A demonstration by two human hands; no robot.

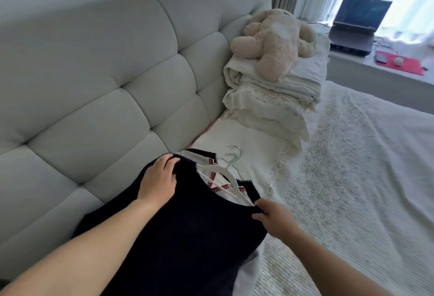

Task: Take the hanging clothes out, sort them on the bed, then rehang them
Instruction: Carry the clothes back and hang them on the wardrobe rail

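Observation:
A dark navy garment lies on the bed near the headboard, on top of a white top with red patterning. A white hanger with a metal hook sits in the neck opening. My left hand rests flat on the navy garment's left shoulder, fingers curling over its edge. At the right shoulder my right hand pinches the navy fabric.
A padded grey headboard runs along the left. Folded white bedding with a cream plush toy on top sits beyond the clothes. A laptop stands on the window ledge at the back right.

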